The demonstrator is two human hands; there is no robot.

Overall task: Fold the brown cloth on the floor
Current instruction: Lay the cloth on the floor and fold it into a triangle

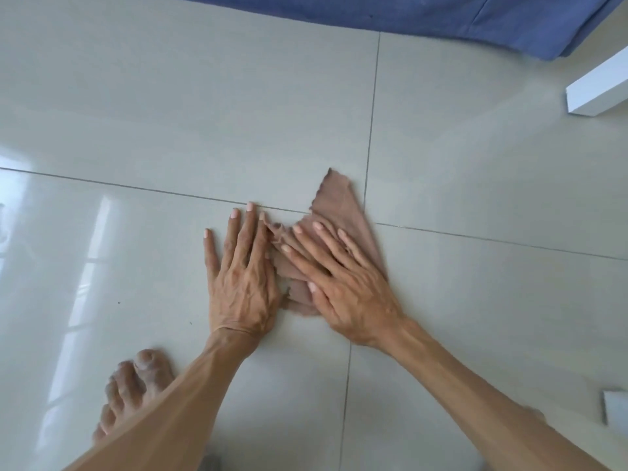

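at the lower left a bare foot (136,385) rests on the glossy tiled floor (170,113). next to the right, the left hand (239,283) lies palm down with its fingers spread flat, mostly on the tile, its inner edge touching the left border of the brown cloth (343,207). the cloth sits near the middle of the view, just beside the crossing of the grout lines, bunched and partly folded, one ragged corner pointing away from the person. the right hand (343,283) presses flat on top of it, fingers splayed, not gripping. farther right a white block (598,93) stands near the edge, and a blue fabric (441,15) runs along the top.
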